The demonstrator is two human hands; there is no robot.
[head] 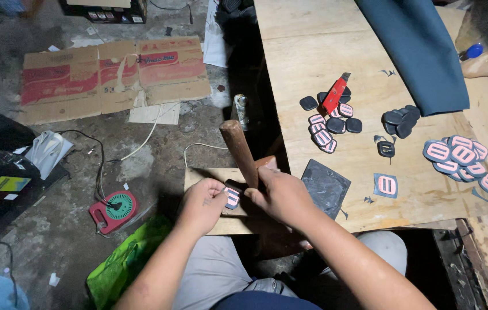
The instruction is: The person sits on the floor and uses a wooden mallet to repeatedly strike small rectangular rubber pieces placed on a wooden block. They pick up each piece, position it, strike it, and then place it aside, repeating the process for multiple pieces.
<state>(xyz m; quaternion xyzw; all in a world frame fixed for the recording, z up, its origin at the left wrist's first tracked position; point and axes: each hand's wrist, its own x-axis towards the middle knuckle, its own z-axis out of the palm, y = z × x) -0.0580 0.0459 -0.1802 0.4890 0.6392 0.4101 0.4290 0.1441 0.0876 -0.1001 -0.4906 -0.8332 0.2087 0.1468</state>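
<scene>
Both hands crowded on small board (198, 178) at table's (313, 51) near-left corner: left hand (202, 204) pinches patch (232, 197), right hand (281, 195) grips mallet (239, 150), handle sticking up toward far side and blocking that route. Table's left edge strip bare. Mid-table cluttered: dark pads and red knife (334, 95), then small pile (402, 120). Right edge taken by patch stack (462, 158). Far-right corner under blue cloth (422, 51). Dark sheet (325, 186) sits just beside right hand at near edge.

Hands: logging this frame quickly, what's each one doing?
Left hand: closed, pinching small patch.
Right hand: closed around wooden handle.
</scene>
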